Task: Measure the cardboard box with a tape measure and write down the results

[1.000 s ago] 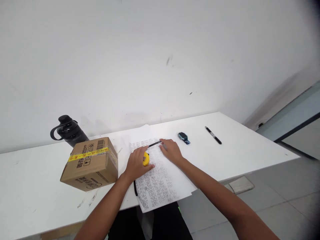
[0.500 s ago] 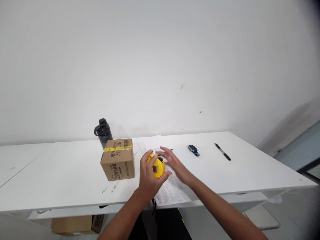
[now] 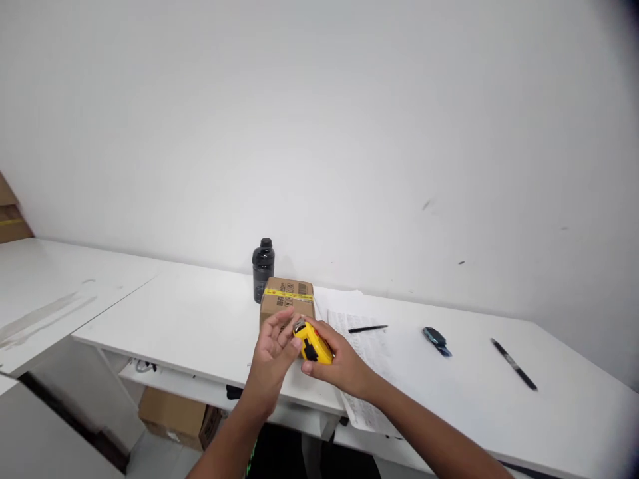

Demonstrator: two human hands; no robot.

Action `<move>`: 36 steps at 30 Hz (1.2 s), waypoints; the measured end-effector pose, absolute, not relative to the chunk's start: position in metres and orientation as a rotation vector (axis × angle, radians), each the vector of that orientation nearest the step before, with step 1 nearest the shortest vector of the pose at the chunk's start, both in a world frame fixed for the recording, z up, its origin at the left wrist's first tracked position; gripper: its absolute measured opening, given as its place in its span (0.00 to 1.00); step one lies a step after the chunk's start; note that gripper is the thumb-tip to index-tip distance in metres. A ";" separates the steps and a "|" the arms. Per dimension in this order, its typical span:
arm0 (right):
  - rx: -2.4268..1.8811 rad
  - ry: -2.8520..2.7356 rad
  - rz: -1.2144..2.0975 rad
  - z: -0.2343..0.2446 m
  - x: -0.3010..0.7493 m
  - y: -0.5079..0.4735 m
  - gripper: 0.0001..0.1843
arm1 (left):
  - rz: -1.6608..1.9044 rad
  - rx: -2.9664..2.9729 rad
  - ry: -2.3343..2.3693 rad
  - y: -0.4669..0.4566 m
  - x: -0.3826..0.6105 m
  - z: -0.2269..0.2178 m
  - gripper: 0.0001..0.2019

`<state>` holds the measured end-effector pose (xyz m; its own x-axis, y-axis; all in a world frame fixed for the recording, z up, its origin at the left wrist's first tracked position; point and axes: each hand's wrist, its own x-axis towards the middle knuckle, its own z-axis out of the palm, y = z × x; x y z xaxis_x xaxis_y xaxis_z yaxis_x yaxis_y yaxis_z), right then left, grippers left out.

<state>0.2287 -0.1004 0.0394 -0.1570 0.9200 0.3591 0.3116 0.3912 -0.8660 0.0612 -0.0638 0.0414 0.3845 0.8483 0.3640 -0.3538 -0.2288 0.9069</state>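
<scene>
My right hand (image 3: 337,356) is closed round a yellow tape measure (image 3: 319,349) with a black belt clip and a metal end at its mouth. My left hand (image 3: 272,349) is at that end, palm turned up, with loosely curled fingers apart and the thumb against or very near the case. Whether it touches the metal tip, I cannot tell. Just behind the hands sits a cardboard box (image 3: 287,305) with yellow tape across its top, its lower front hidden by my left hand.
A dark bottle (image 3: 263,269) stands behind the box. To the right lie written paper sheets (image 3: 367,372), a black pen (image 3: 368,328), a dark blue-green object (image 3: 436,339) and another pen (image 3: 514,364). Another cardboard box (image 3: 172,416) is below the white table (image 3: 190,319).
The tape measure has passed from my left hand into my right and is turned, its mouth now facing left. My view has swung to the left.
</scene>
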 end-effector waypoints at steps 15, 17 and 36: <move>-1.373 -2.039 0.601 0.083 0.244 -0.104 0.52 | 0.929 1.698 0.832 0.003 0.032 0.085 0.22; -1.477 -2.019 0.430 0.078 0.253 -0.105 0.49 | 0.903 1.744 0.829 0.020 0.037 0.097 0.22; -1.189 -1.096 1.029 0.040 0.341 -0.026 0.30 | 0.518 1.699 1.287 0.103 0.049 0.092 0.33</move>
